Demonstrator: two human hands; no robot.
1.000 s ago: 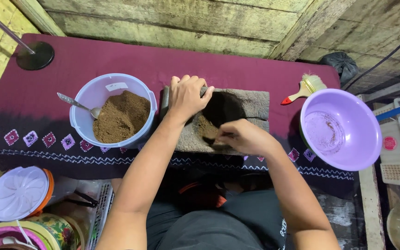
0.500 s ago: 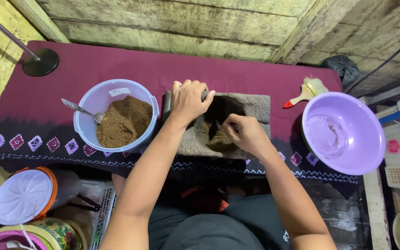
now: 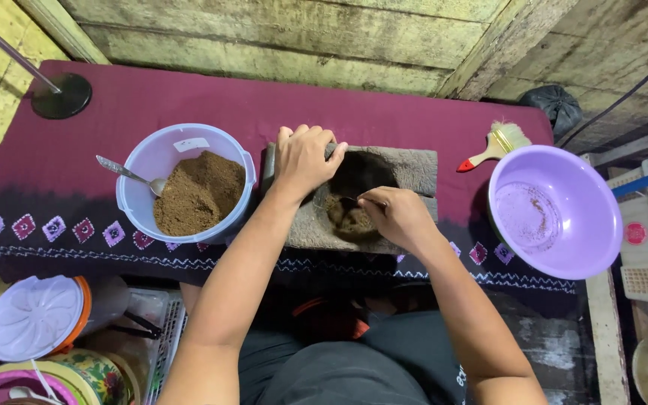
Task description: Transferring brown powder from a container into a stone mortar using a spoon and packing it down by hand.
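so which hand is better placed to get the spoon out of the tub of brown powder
Left, probably. The left hand rests on the stone block on the side next to the tub, where the spoon lies. The right hand is in the block's hollow, apparently pinching a small dark tool.

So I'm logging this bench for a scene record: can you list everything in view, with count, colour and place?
stone mould: one, grey, table centre, brown powder in its hollow
tub: one, pale lilac, left, holding brown powder
spoon: one, metal, in tub
basin: one, purple, right
brush: one, red handle, beside basin
cloth: one, maroon, covering table
lidded container: one, white lid, lower left
left hand: on mould's top edge
right hand: fingertips in hollow
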